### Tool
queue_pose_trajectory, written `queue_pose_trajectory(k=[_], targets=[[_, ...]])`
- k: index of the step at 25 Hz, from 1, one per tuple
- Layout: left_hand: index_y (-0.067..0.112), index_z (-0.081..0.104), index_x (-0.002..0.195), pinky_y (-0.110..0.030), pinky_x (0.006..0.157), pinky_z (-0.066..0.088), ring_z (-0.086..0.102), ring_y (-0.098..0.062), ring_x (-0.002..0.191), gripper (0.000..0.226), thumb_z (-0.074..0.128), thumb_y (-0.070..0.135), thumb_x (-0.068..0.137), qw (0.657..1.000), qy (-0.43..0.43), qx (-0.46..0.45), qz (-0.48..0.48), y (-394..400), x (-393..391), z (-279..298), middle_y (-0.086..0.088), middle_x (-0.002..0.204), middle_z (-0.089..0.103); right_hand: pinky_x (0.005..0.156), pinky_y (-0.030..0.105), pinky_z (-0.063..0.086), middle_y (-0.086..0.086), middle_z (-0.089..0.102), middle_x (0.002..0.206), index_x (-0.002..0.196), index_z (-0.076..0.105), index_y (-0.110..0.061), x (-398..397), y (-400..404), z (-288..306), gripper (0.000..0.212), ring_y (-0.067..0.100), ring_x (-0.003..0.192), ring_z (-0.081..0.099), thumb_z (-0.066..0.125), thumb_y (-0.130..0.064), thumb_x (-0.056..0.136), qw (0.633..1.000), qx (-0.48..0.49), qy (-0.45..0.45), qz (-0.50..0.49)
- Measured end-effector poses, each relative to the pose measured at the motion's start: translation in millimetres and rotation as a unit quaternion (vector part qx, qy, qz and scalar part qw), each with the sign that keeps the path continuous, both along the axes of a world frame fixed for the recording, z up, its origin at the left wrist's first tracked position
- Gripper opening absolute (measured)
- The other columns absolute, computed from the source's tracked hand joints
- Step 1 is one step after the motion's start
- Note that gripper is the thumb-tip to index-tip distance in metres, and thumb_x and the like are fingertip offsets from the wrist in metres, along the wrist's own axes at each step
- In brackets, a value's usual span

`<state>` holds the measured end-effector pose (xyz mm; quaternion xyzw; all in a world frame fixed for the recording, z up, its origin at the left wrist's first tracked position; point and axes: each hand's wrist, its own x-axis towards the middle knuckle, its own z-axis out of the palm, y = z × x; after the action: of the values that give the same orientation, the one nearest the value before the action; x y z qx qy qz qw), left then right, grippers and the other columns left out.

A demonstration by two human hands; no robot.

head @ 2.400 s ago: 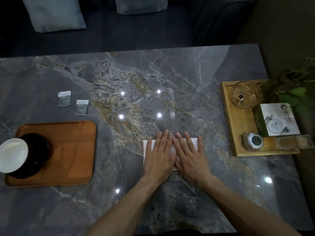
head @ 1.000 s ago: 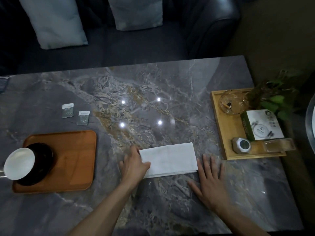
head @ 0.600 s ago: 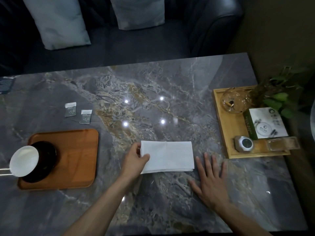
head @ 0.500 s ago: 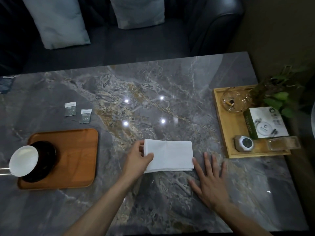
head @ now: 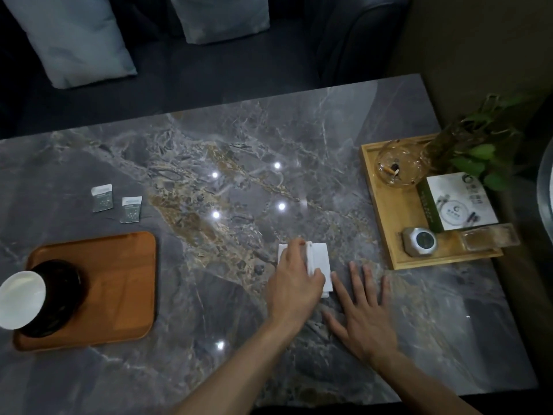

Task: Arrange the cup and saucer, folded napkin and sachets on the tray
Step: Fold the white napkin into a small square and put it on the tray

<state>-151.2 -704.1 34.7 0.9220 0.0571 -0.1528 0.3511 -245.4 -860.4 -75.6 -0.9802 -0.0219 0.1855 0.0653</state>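
The white napkin (head: 322,259) lies folded into a narrow block on the marble table, right of centre. My left hand (head: 294,284) covers its left part and grips the folded-over layer. My right hand (head: 363,310) rests flat beside it, fingers spread, forefinger against the napkin's right edge. At the far left an orange-brown tray (head: 119,280) carries a dark saucer (head: 64,295) with a white cup (head: 21,299) on it. Two small sachets (head: 102,198) (head: 131,209) lie on the table just beyond the tray.
A bamboo tray (head: 386,223) at the right edge holds a glass ashtray (head: 398,167), a green-and-white box (head: 457,203), a round metal gadget (head: 419,242) and a plant (head: 478,145). A dark sofa with pale cushions (head: 71,37) stands behind the table.
My left hand has carried the napkin's left edge over to the right, folding the wide rectangle in half. My right hand has stayed flat by the napkin's right edge.
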Motion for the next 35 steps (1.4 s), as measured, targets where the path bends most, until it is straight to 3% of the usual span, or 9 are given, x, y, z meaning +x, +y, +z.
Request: queue_pose_trajectory(k=[3, 8, 19, 24, 27, 31, 33, 35], targets=[[0.033, 0.031, 0.124, -0.043, 0.074, 0.052, 0.062, -0.027, 0.098, 0.048, 0.058, 0.031, 0.084, 0.999, 0.013, 0.028, -0.02, -17.1, -0.5, -12.2, 0.002, 0.121, 0.059, 0.115, 0.068, 0.011, 0.012, 0.003, 0.166, 0.156, 0.011, -0.035, -0.5, 0.5, -1.1, 0.079, 0.036, 0.152, 0.003, 0.029, -0.071, 0.089, 1.0, 0.007, -0.014, 0.001], [0.026, 0.028, 0.136, -0.038, 0.069, 0.041, 0.062, -0.029, 0.097, 0.054, 0.054, 0.03, 0.089, 0.995, 0.025, 0.085, -0.04, -34.5, 2.7, -33.3, 0.0, 0.126, 0.054, 0.115, 0.067, 0.012, 0.012, 0.004, 0.166, 0.156, 0.01, -0.033, -1.2, 0.6, -2.8, 0.082, 0.036, 0.152, 0.004, 0.035, -0.069, 0.087, 0.999, 0.02, -0.035, -0.005], [0.029, 0.043, 0.13, -0.032, 0.061, 0.042, 0.063, -0.02, 0.083, 0.036, 0.05, 0.03, 0.094, 0.997, -0.031, 0.072, -0.005, -36.5, -0.1, -44.3, 0.006, 0.111, 0.064, 0.117, 0.066, 0.008, 0.012, 0.004, 0.166, 0.155, 0.013, -0.039, -2.1, -0.2, -4.7, 0.075, 0.037, 0.152, 0.004, 0.028, -0.071, 0.089, 0.999, 0.017, -0.038, -0.003], [0.032, 0.036, 0.135, -0.041, 0.072, 0.052, 0.064, -0.02, 0.089, 0.041, 0.049, 0.039, 0.097, 0.998, 0.022, 0.057, -0.024, -33.1, 1.9, -48.1, 0.004, 0.109, 0.066, 0.116, 0.067, 0.011, 0.012, 0.005, 0.166, 0.155, 0.013, -0.04, -1.6, 0.3, -1.9, 0.077, 0.037, 0.152, 0.004, 0.037, -0.07, 0.088, 0.999, 0.024, -0.042, -0.001], [0.038, 0.031, 0.138, -0.039, 0.073, 0.052, 0.064, -0.016, 0.088, 0.045, 0.046, 0.045, 0.096, 0.999, 0.033, 0.018, -0.035, -24.8, 0.9, -44.6, 0.005, 0.103, 0.067, 0.117, 0.065, 0.011, 0.01, 0.01, 0.166, 0.155, 0.014, -0.038, -1.7, 1.9, 7.3, 0.075, 0.033, 0.152, 0.006, 0.038, -0.066, 0.09, 0.998, 0.042, -0.05, -0.013], [0.039, 0.043, 0.133, -0.031, 0.069, 0.051, 0.058, -0.005, 0.081, 0.038, 0.046, 0.035, 0.095, 0.996, -0.038, -0.047, -0.06, 8.6, -10.1, -40.6, 0.015, 0.103, 0.062, 0.117, 0.062, 0.019, 0.004, 0.034, 0.158, 0.149, 0.033, -0.025, 9.9, 8.5, 26.7, 0.058, 0.024, 0.149, 0.023, 0.037, -0.046, 0.096, 0.97, 0.168, -0.126, -0.123], [0.028, 0.056, 0.124, -0.031, 0.071, 0.053, 0.058, -0.009, 0.086, 0.032, 0.046, 0.028, 0.094, 0.989, -0.126, -0.007, -0.074, 30.0, -11.6, -44.2, 0.008, 0.105, 0.064, 0.117, 0.058, 0.022, 0.004, 0.038, 0.154, 0.148, 0.034, -0.023, 20.0, 24.0, 36.3, 0.053, 0.024, 0.146, 0.028, 0.038, -0.036, 0.098, 0.957, 0.198, -0.192, -0.086], [0.015, 0.062, 0.118, -0.037, 0.083, 0.054, 0.061, -0.018, 0.099, 0.029, 0.047, 0.021, 0.094, 0.973, -0.198, 0.05, -0.104, 45.3, -7.8, -52.2, -0.002, 0.11, 0.066, 0.117, 0.055, 0.021, 0.007, 0.039, 0.155, 0.149, 0.033, -0.019, 34.2, 46.0, 41.2, 0.051, 0.024, 0.147, 0.027, 0.035, -0.03, 0.099, 0.959, 0.189, -0.212, -0.024]])
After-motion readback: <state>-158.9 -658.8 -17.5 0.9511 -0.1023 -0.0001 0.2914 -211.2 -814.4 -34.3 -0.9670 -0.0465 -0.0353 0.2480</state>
